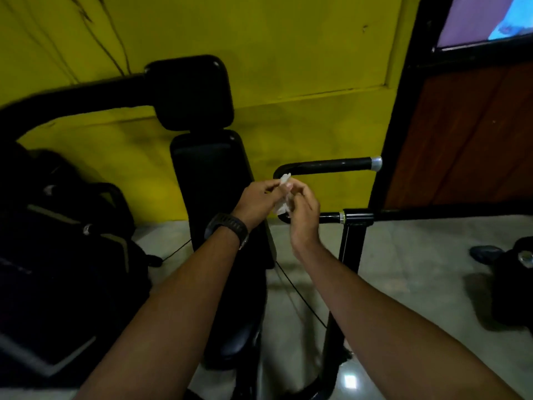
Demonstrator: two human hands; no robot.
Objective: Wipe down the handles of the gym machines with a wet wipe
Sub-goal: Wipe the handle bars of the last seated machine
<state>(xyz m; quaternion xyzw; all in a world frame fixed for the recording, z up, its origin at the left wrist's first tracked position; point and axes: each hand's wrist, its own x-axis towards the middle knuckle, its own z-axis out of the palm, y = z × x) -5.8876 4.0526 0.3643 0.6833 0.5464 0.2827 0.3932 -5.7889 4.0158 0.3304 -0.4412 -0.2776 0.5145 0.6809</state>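
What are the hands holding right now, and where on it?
Both hold the wipe, bunched between them: the left hand pinches its upper part, and the right hand curls round its right side.

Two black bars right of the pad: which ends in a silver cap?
The upper bar: its free right end carries the cap. The lower bar runs into a black clamp.

Your left forearm and right forearm are bare all the way to the left hand and right hand. On your left wrist you wear a black watch with a broad, ribbed strap; a small pale metal piece glints at the strap's lower edge. Its face is too dark to read.
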